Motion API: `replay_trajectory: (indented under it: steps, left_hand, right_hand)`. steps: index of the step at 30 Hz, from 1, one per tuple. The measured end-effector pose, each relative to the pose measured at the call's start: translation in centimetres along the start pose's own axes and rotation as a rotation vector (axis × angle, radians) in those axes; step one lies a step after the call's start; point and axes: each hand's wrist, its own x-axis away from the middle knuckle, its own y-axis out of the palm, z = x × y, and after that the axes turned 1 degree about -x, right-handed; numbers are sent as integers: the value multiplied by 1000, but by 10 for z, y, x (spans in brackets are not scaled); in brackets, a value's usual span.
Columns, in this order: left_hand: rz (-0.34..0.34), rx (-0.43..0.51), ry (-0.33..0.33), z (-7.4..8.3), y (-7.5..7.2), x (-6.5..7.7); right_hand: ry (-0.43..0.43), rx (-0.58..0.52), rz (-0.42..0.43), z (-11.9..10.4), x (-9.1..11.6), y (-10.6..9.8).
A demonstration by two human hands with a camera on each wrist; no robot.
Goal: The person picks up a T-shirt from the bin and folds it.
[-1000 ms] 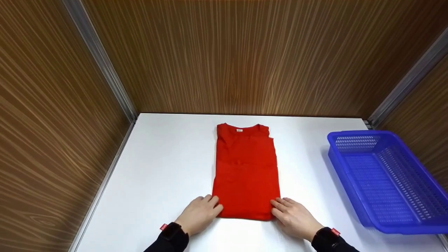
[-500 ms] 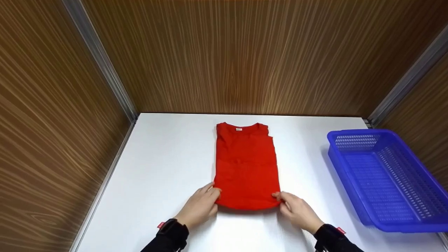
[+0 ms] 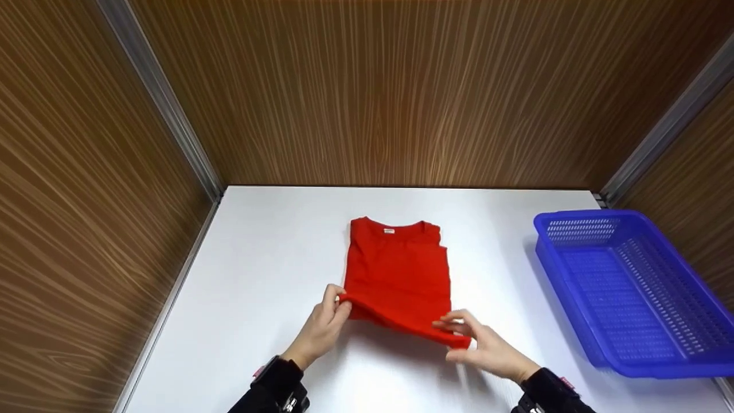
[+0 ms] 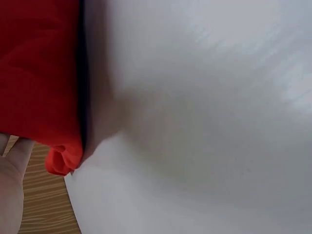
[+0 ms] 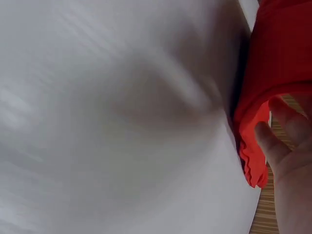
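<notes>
A folded red T-shirt (image 3: 395,269) lies on the white table, its neckline with a small white label at the far end. My left hand (image 3: 321,327) pinches its near left corner and holds that edge raised. At the near right corner my right hand (image 3: 479,347) has its fingers over the cloth and its thumb spread apart below. In the right wrist view the right hand (image 5: 295,151) shows a gap between thumb and fingers under the curved fold. The left wrist view shows only part of the left hand (image 4: 12,170) against the cloth.
A blue perforated plastic basket (image 3: 567,298) stands on the right side of the white table (image 3: 258,258). Wood-grain panels (image 3: 373,92) with metal corner strips enclose the table at the back and both sides.
The shirt's near edge has come up off the table and away from me, its left corner higher. The right hand's pinch has loosened; its thumb and fingers have spread.
</notes>
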Motion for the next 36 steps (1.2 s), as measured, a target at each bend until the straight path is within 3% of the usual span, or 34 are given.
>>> replay_trajectory:
  steps: [2, 4, 7, 11, 13, 16, 18, 21, 26, 30, 36]
  left_hand:
    - [13, -4, 4, 1, 1, 0]
    - [19, 1, 15, 2, 1, 1]
    - [0, 64, 27, 2, -1, 1]
    - [-124, 167, -37, -2, -6, 5]
    - [-209, 143, -99, -6, -6, 7]
    - [-291, 10, -132, -12, -3, 10]
    - [-281, -59, -122, -15, -1, 11]
    - [-219, -85, -82, -16, 0, 11]
    - [-143, 23, -79, -9, -1, 7]
    - [-119, 98, -144, -6, 0, 4]
    - [-84, 99, -209, -6, 5, -3]
  right_hand:
    - [-16, 81, -36, 3, 0, 5]
    - [-2, 118, -19, 4, 0, 8]
    - [102, -10, 51, 1, -1, 8]
    - [191, -258, 118, -5, -3, 7]
    - [188, -296, 129, -7, -4, 8]
    - [180, -300, 141, -10, -4, 10]
    - [177, -271, 153, -13, -3, 12]
    - [146, -203, 203, -17, -2, 15]
    - [150, -148, 348, -27, -5, 20]
    - [233, -211, 396, -32, -12, 21]
    - [321, -345, 447, -32, -25, 23]
